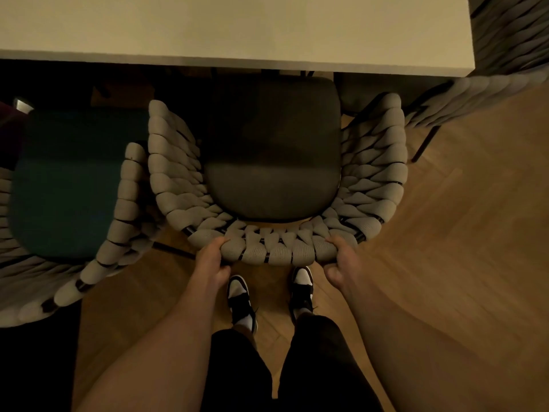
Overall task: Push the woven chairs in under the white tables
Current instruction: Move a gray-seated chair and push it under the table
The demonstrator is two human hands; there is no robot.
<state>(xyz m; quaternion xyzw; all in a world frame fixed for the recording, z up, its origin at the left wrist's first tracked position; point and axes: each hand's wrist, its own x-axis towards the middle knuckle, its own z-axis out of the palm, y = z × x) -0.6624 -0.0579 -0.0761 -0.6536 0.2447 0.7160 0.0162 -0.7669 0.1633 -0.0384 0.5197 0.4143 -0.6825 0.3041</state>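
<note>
A woven chair (276,249) with a beige braided back and a dark seat cushion stands straight below me. The front of its seat reaches just under the edge of the white table (237,28). My left hand (212,258) grips the top rail of the chair back at its left end, thumb over the weave. At the right end of the same rail my right hand (340,257) grips it the same way. My two feet stand just behind the chair.
A second woven chair (118,215) with a dark green seat stands close on the left, almost touching. A third woven chair (463,99) stands at the table's right corner. Wooden parquet floor (460,233) lies to the right and behind.
</note>
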